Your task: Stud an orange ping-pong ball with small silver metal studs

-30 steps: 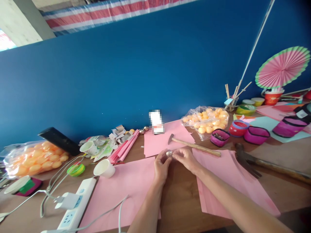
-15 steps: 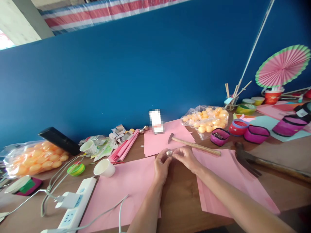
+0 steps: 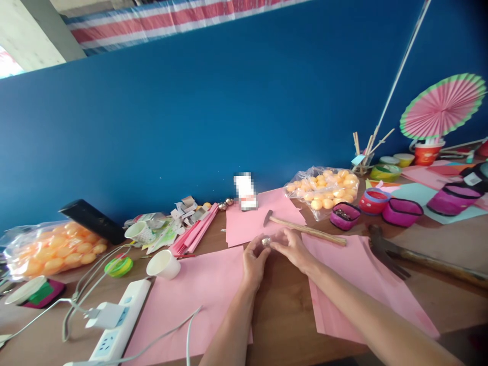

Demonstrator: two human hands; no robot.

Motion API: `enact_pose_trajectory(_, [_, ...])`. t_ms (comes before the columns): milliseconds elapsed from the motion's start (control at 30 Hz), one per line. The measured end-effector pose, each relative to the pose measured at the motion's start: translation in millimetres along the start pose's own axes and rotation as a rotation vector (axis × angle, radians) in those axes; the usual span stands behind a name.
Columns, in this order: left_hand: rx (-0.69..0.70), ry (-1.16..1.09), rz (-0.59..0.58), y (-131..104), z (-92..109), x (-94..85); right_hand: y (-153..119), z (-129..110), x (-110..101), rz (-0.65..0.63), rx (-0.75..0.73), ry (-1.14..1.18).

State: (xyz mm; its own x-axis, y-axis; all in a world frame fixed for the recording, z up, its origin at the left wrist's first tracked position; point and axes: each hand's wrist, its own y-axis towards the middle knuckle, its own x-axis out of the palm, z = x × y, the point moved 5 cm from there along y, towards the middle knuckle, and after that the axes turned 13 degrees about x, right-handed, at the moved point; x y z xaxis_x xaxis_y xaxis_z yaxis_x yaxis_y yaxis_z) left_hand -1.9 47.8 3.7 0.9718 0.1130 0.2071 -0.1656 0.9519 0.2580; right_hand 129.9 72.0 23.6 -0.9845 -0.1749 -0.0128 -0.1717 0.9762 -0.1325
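Over the table's middle, my left hand (image 3: 253, 262) pinches a small shiny silver ball (image 3: 266, 241) with a bumpy surface between thumb and fingers. Close against its right side is my right hand (image 3: 293, 249), with thumb and fingertips pressed together; whatever they pinch is too small or hidden to make out. Just beyond the hands lies a small hammer (image 3: 305, 226) with a wooden handle, its head on a pink sheet (image 3: 244, 229). A purple container (image 3: 345, 215) of small metallic pieces stands to the right.
Right: a claw hammer (image 3: 423, 256), a bag of orange balls (image 3: 324, 187), a purple bowl (image 3: 402, 211). Left: a white paper cup (image 3: 163, 264), a power strip (image 3: 124, 315) with cables, another bag of orange balls (image 3: 57, 249). Two silver balls (image 3: 222, 206) rest near the blue wall (image 3: 229, 101).
My right hand's fingers have shifted slightly on the right side of the silver ball. My left hand keeps its hold in nearly the same place.
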Motion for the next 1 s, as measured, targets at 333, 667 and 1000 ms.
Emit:
enact_pose_trajectory(333, [-0.033, -0.084, -0.029, -1.7, 3.0, 4.6, 2.1, -1.8, -0.1, -0.016, -0.049, -0.058])
enact_pose_trajectory(667, [-0.082, -0.212, 0.072, 0.7, 1.8, 1.5, -6.5, -9.6, 6.9, -0.050, -0.141, -0.108])
enact_pose_trajectory(1000, [-0.082, -0.304, 0.070, 2.2, 0.9, -1.2, -24.4, -46.8, 2.3, 0.037, -0.168, -0.020])
